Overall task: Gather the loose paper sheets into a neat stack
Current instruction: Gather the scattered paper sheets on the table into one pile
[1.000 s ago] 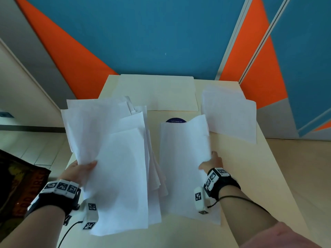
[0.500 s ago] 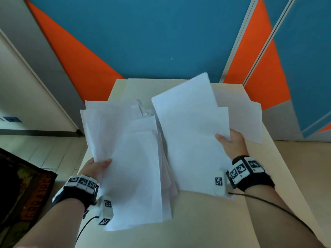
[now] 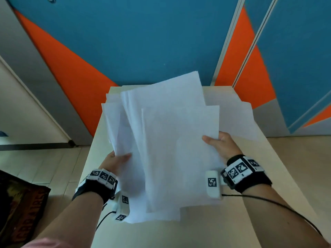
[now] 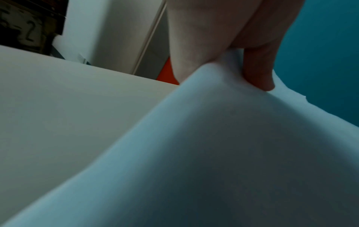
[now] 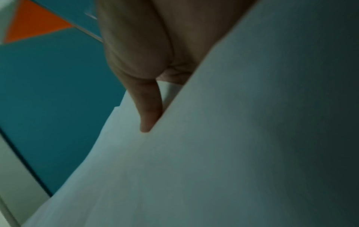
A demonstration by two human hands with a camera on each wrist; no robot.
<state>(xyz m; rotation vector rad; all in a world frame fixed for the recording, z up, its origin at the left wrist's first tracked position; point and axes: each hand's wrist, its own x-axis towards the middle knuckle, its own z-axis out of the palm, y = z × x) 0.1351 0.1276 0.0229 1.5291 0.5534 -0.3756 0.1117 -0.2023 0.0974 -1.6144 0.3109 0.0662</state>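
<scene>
Blue and orange wall panels [image 3: 143,42] behind a small pale table [image 3: 206,233], tiled floor off to the left with some dark printed bag [image 3: 19,208] lying on it. The person's got a messy bundle of white paper sheets [image 3: 172,149] lifted above the tabletop, edges fanned out and nowhere near lined up. Left hand [image 3: 116,161] pinches the bundle's left side, thumb on top and fingers [image 4: 258,67] underneath. Right hand [image 3: 222,145] clamps the right edge the same way, thumb over the top sheet. A few more loose sheets [image 3: 236,119] lie flat at the far right of the table, partly hidden behind the held bundle.
</scene>
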